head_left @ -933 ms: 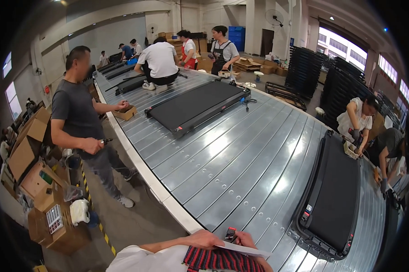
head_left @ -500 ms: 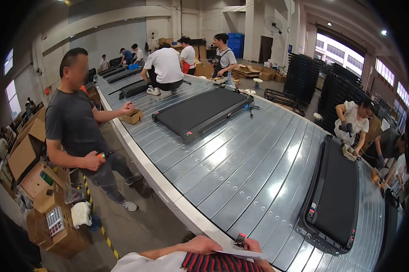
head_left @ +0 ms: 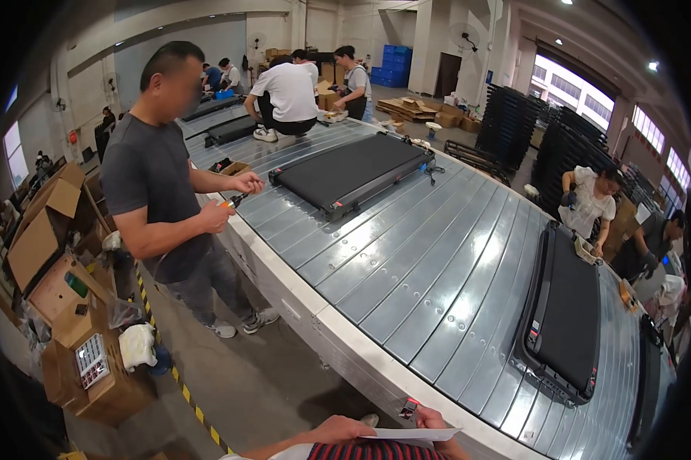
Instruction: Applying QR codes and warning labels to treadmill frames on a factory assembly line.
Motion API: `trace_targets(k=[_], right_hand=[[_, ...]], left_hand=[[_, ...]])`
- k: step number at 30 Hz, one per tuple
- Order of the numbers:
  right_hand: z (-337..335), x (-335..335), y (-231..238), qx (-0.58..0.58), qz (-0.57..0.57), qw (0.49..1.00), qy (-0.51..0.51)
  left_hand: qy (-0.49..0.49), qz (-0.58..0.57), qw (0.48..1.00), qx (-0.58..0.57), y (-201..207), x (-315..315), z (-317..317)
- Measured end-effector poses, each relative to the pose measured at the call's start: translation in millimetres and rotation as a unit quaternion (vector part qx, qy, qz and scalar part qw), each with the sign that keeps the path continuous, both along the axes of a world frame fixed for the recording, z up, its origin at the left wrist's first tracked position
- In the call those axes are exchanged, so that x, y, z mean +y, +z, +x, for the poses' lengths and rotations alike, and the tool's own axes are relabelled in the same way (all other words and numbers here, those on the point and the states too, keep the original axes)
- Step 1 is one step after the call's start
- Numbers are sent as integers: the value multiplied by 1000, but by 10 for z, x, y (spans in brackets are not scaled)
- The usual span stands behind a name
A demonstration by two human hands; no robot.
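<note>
At the lower edge my left hand (head_left: 342, 428) is closed on one end of a white sheet of paper (head_left: 411, 435). My right hand (head_left: 431, 420), at the sheet's other end, pinches a small red, black and silver piece (head_left: 409, 408) between its fingers. That piece may be a label or tag, too small to make out. Both hands are beside the near edge of a long metal slat table (head_left: 376, 307). Red and dark stripes of cloth show below the paper.
Black treadmill decks (head_left: 345, 175) lie on the table; another treadmill deck (head_left: 564, 314) is at right. A co-worker (head_left: 169, 169) holding an orange-handled screwdriver (head_left: 234, 202) stands at the left side. Cardboard boxes (head_left: 92, 376) and yellow-black floor tape (head_left: 184, 391) are at left.
The co-worker at left has moved right, bringing both hands closer together by the table. My view has shifted; my hands keep the sheet and the small piece, which now appears past the table edge.
</note>
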State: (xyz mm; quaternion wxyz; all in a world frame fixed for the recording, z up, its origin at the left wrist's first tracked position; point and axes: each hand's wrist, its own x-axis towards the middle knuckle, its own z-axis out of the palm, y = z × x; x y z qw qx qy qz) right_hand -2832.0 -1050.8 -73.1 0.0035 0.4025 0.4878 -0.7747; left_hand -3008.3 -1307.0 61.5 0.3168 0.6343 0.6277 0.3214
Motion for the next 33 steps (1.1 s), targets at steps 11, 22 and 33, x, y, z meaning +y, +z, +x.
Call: trace_targets(k=[11,22,33], right_hand=[[69,-267,296,-32,40,998,-33],[385,515,372,43,14,994,-102],[1534,1538,169,120,-76,971,-191]], left_hand=[[-7,36,999,38,139,-172,13],[-37,18,997,62,207,538,433],[-72,-12,995,69,459,1688,1183]])
